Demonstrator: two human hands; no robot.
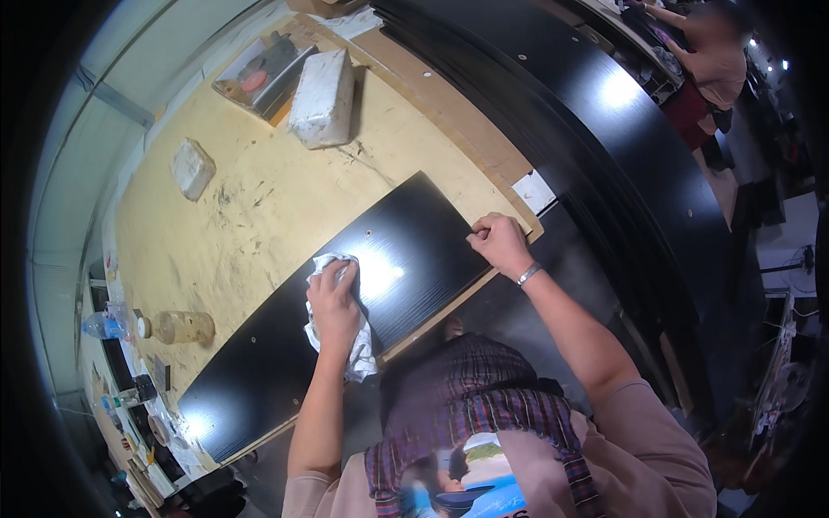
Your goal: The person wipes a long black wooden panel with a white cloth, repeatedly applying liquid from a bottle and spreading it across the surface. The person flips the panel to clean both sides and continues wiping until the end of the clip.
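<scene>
A long black board (294,324) with a wood-grain sheen lies across the near part of a worn yellow work table (259,233). My left hand (333,302) is closed on a crumpled white cloth (363,345) and presses it against the board's top, near the middle. Part of the cloth hangs over the near edge. At the board's right end is my right hand (501,242), its fingers curled together with their tips at the edge. Whatever they pinch there is hidden. Small round holes show in the board's face.
Farther back stand a wrapped white block (321,99) and an open box (263,73) of small items. A smaller white block (193,169) lies left. Bottles, including a brownish jar (186,327), sit at the left edge. Stacked black panels (596,112) rise on the right; beyond them another person (712,78) works.
</scene>
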